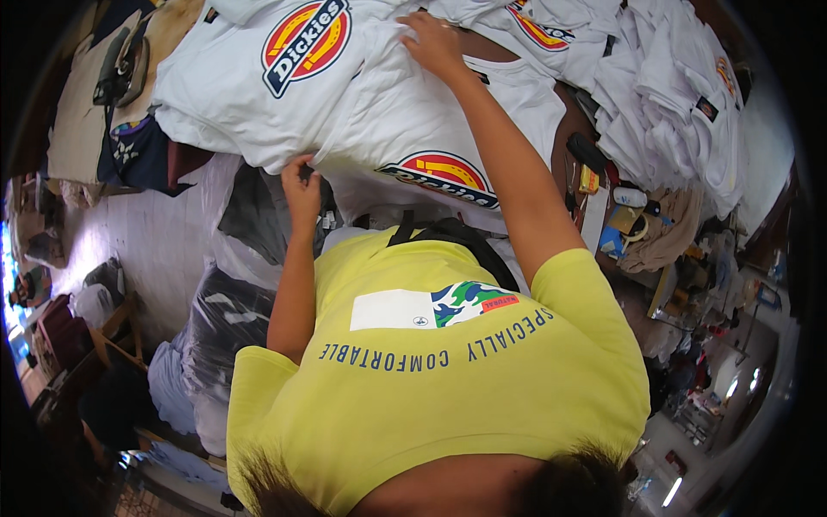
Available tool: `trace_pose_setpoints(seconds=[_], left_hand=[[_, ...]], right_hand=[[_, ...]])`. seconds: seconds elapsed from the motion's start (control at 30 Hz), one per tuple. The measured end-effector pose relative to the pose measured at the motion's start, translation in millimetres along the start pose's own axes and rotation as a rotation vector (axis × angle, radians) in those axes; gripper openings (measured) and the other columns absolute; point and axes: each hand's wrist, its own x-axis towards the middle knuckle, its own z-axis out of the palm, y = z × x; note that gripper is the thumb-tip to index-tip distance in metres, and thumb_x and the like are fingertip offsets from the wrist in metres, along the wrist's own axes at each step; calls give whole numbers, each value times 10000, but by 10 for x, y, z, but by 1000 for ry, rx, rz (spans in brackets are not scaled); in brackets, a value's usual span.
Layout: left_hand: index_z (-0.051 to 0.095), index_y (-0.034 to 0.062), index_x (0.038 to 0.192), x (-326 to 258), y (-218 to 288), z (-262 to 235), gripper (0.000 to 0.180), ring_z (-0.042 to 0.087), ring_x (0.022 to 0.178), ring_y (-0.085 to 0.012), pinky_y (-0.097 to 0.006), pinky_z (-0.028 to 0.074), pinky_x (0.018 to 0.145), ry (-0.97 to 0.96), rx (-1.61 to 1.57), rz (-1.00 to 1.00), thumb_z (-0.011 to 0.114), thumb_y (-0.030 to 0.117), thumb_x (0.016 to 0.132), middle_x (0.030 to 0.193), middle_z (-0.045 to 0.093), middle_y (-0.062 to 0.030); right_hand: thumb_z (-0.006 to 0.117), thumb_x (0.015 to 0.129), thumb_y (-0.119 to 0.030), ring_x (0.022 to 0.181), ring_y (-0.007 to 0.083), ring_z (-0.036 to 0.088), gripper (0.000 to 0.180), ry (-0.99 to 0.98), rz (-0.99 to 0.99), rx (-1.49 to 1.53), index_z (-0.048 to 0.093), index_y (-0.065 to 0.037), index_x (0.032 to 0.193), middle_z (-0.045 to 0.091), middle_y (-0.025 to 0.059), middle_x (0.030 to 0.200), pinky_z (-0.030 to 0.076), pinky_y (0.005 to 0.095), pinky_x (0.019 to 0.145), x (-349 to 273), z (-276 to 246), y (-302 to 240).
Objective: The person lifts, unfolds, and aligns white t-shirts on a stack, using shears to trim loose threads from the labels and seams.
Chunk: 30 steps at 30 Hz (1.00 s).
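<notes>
Currently the white T-shirt (220, 99) sprawls from ten o'clock round to twelve, with its printed oval emblem (306, 43) at eleven. It lies towards twelve o'clock from the left hand (302, 189) and towards eight or nine from the right hand (431, 43). The left hand is the nearer one to the cloth's close edge: its thumb and fingers come together there, seemingly pinching the white fabric. Up at twelve o'clock the right hand lies palm down, fingers spread on the cloth. The emblem's band slants from seven o'clock to one; the garment's long axis is harder to judge, because the fabric is rumpled.

Another white T-shirt (521, 108) lies under the right forearm, its neckline at about one o'clock and its own emblem (444, 177) near the yellow T-shirt (431, 405) of the wearer. A heap of white shirts (650, 103) sits at two o'clock, and what looks like a clothes iron (125, 69) at ten.

The upper frame edge cuts off the far part of the emblem-bearing garment. Where the two garments meet, their boundary blurs white into white, and the exact grip of the left fingertips is too small to confirm.
</notes>
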Motion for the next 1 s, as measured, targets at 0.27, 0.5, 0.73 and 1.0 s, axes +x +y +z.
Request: trace_pose_setpoints(seconds=[0.27,0.5,0.73,1.0], left_hand=[[556,57,977,51,-142,13,269,524,763,-227,-311,405,677,-225,105,-70,628,76,718,847,536,-81],[557,26,890,-395,528,-46,232,512,712,-287,-355,407,633,-349,350,501,643,31,674,749,497,-123],[577,29,943,-843,685,217,270,520,743,-284,-370,425,662,-883,455,564,651,139,707,768,505,-119],[564,10,989,-975,694,332,302,522,782,-281,-368,420,713,-954,565,637,620,147,726,788,513,-120]], right_hand=[[572,715,-91,1008,212,508,204,-306,-284,-335,614,-215,872,566,-38,1044,333,421,850,115,12,-201],[610,640,-76,905,213,538,159,232,-186,-318,584,-144,782,586,-20,881,348,391,785,-598,-741,234],[563,671,-18,943,240,534,297,92,195,-10,618,-68,958,606,50,1042,416,339,817,-1829,-827,742],[654,704,-123,865,233,548,211,122,501,243,607,-52,897,633,55,885,434,335,770,-1747,-799,662]])
